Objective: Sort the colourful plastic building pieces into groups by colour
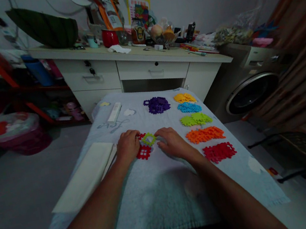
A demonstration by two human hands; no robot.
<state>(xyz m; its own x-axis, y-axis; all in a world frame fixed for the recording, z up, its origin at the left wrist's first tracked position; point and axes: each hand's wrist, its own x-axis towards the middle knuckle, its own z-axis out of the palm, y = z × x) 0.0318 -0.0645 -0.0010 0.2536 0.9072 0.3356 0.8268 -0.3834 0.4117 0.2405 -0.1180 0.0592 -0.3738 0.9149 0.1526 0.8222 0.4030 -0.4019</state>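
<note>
Near the middle of the cloth-covered table, my left hand [128, 144] is closed, its fingertips on a small red interlocking plastic piece [141, 135] partly hidden by them. A yellow-green interlocking piece [148, 139] with an open centre lies against it, turned like a diamond. My right hand [172, 142] has curled fingers and pinches at that green piece's right corner; the exact contact is small and dim. Just below, a red square piece with window-like holes [144, 152] lies flat, close to the green one.
Along the right lie piles of yellow [185, 97], blue [189, 107], lime [195, 119], orange [205, 134] and red pieces [219, 152]. A purple pile [158, 105] sits farther back. At left are a folded white cloth or board [88, 175] and a white box [114, 112]. A cluttered desk [142, 53] stands beyond.
</note>
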